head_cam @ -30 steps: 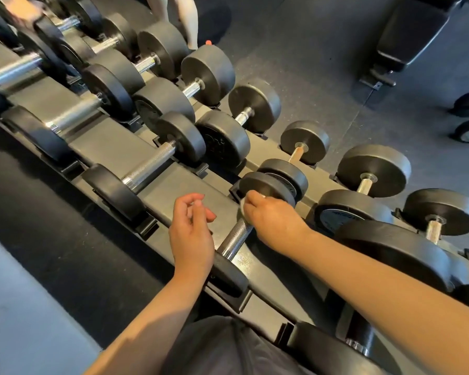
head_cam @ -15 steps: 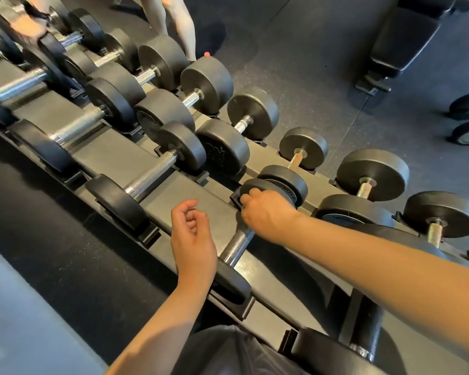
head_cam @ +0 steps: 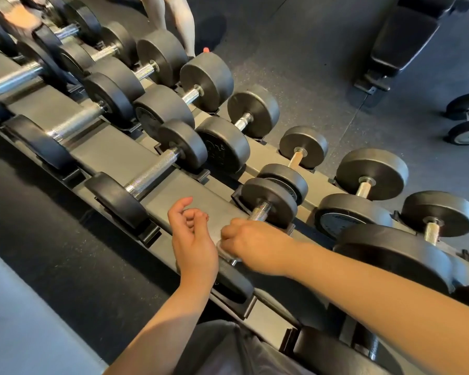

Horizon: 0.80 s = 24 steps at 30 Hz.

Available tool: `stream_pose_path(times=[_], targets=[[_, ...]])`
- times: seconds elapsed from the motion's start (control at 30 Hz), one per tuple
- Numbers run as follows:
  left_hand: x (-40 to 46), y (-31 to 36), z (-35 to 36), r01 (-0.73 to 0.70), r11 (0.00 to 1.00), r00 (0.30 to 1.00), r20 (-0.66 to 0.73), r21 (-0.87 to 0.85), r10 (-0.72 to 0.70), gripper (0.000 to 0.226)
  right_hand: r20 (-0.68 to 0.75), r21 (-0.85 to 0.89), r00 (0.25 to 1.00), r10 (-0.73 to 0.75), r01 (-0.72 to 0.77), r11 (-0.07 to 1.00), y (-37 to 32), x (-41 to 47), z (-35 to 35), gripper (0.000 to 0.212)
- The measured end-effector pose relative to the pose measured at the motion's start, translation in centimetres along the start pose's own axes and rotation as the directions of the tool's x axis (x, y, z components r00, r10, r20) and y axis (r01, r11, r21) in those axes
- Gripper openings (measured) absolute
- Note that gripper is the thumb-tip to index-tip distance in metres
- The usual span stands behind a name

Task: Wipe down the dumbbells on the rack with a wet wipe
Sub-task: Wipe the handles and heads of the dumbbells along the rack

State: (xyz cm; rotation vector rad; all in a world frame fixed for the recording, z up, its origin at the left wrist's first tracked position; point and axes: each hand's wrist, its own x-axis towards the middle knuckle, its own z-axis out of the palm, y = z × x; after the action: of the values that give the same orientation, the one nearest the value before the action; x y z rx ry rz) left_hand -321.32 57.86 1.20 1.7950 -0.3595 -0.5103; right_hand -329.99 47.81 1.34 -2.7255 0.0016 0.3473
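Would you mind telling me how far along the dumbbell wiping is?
Nothing shows which dumbbells are already done. In hand: the right hand grips a wipe around one dumbbell's handle; the left hand hovers idle. Left: unclear from here.

The dumbbell (head_cam: pixel 257 209) is showing matte black heads and a silver cross-hatched handle. At two o'clock, the floor (head_cam: pixel 295 85) is showing speckled dark grey.
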Motion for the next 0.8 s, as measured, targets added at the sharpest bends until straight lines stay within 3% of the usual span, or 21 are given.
stream_pose_path(times=[0.1,0.2,0.3,0.37,0.43,0.53,0.7,0.8], targets=[[0.0,0.1,-0.1,0.000,1.000,1.000,0.029,0.012,0.000,0.027,-0.233,0.169,0.932,0.278,-0.243,0.955,-0.1,-3.2,2.1,0.046],[0.0,0.2,-0.1,-0.009,0.999,0.999,0.052,0.044,0.006,0.025,-0.270,0.418,0.777,0.568,-0.437,0.796,-0.9,-3.8,2.4,0.041],[0.0,0.3,-0.2,0.013,0.999,0.998,0.064,0.044,-0.015,0.024,-0.209,0.737,0.543,0.813,-0.458,0.496,-0.9,-3.7,1.6,0.023],[0.0,0.3,-0.2,0.013,0.999,0.998,0.053,0.044,-0.016,0.023,-0.072,0.879,0.445,0.892,-0.395,0.268,-0.7,-3.4,1.0,0.021],[0.0,0.3,-0.2,0.014,0.999,0.999,0.044,0.049,-0.016,0.023,0.110,0.939,0.387,0.915,-0.343,0.032,-0.4,-3.0,0.6,0.019],[0.0,0.2,-0.1,0.011,0.998,0.999,0.038,0.065,-0.013,0.024,0.224,0.948,0.329,0.917,-0.293,-0.126,-1.3,-3.0,0.9,0.014],[0.0,0.3,0.0,0.016,0.998,1.000,0.022,0.065,-0.017,0.023,0.567,0.801,0.382,0.730,-0.050,-0.597,-1.2,-2.7,2.2,0.018],[-0.1,0.4,-0.1,0.021,0.998,1.000,0.021,0.064,-0.022,0.023,0.636,0.719,0.312,0.705,0.090,-0.689,1.2,-0.8,0.9,0.018]])
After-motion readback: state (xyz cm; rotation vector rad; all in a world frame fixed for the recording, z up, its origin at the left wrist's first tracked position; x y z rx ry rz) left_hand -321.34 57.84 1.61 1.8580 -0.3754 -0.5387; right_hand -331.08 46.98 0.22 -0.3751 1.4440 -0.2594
